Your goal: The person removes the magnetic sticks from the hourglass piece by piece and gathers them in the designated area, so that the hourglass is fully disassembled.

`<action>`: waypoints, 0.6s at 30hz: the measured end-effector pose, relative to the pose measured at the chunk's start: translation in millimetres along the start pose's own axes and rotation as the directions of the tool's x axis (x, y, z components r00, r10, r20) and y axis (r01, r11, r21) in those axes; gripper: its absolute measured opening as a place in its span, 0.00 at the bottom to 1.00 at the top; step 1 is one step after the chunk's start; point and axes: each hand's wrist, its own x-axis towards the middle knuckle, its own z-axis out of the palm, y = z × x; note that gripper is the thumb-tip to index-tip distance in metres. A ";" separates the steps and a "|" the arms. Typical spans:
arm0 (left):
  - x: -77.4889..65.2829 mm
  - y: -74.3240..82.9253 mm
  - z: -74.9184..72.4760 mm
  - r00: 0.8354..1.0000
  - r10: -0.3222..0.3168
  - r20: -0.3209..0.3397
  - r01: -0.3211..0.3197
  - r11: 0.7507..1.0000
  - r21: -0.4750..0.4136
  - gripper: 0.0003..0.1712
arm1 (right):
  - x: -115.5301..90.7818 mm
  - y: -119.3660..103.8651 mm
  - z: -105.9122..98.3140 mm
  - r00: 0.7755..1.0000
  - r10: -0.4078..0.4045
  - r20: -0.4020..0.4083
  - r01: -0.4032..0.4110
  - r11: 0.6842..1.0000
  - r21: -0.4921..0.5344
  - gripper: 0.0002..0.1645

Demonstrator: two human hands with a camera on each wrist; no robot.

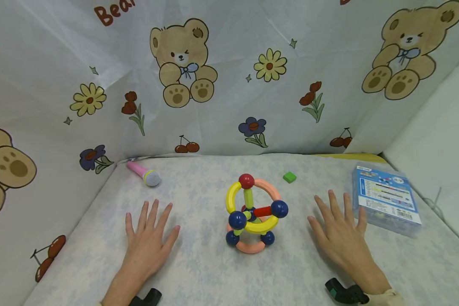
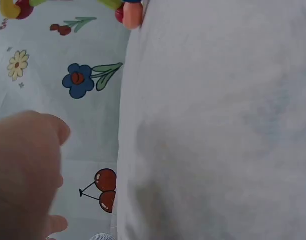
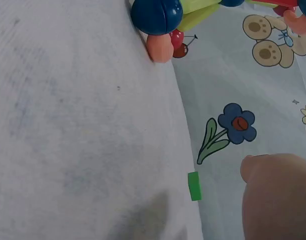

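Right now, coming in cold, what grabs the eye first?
The bright ball-and-stick toy in the middle of the table, all red, yellow, blue and green. The left hand and right hand flank it, one on each side, neither holding anything. Next, the winking cartoon bears printed on the cloth behind the table.

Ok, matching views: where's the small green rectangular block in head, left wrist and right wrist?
Head: small green rectangular block right of centre, slightly below mid-height.
Left wrist: not in it.
Right wrist: lower part of the picture, right of centre.
Shared landmark: multicoloured ball-and-rod toy, near centre in head, cut off by the top edge in both wrist views.
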 end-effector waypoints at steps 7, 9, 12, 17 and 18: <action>23.5 30.1 -30.6 0.993 0.119 -0.012 -0.119 0.972 -0.201 0.37 | 11.1 -13.1 -19.8 0.994 -0.075 -0.083 0.084 0.990 0.113 0.38; 34.5 45.1 -48.5 0.986 0.168 -0.006 -0.163 0.948 -0.274 0.37 | 15.7 -21.2 -30.6 0.990 -0.100 -0.099 0.114 0.982 0.150 0.37; 52.1 70.3 -76.2 0.971 0.238 0.006 -0.219 0.903 -0.371 0.37 | 24.6 -35.8 -48.2 0.985 -0.135 -0.111 0.155 0.966 0.207 0.37; 73.1 108.0 -105.7 0.940 0.339 0.035 -0.289 0.848 -0.445 0.35 | 39.5 -63.8 -75.4 0.976 -0.179 -0.122 0.208 0.931 0.301 0.36; 75.3 113.8 -109.1 0.934 0.356 0.040 -0.300 0.836 -0.459 0.34 | 41.9 -69.4 -80.3 0.975 -0.186 -0.123 0.216 0.921 0.324 0.35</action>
